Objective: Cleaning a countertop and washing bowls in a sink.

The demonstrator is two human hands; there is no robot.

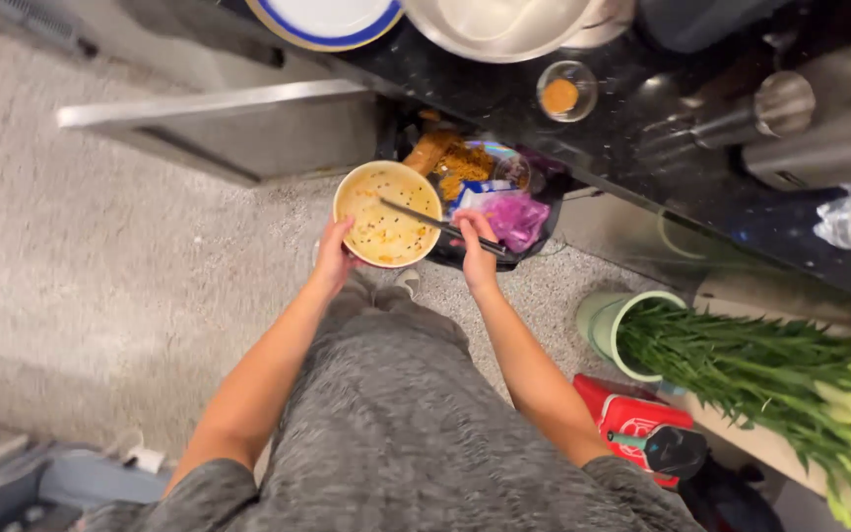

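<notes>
Two hands working over the bin: left hand (335,254) is closing its grip on the rim of a cream bowl (387,213) with yellowish food residue, holding it above the black waste bin (490,202) full of scraps. Right hand (477,246) is gripping a dark utensil (435,225) reaching into the bowl, below the black tabletop (642,148).

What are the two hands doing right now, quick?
Left hand: closed on the rim of the bowl, holding it.
Right hand: closed around a dark utensil reaching into the bowl.
</notes>
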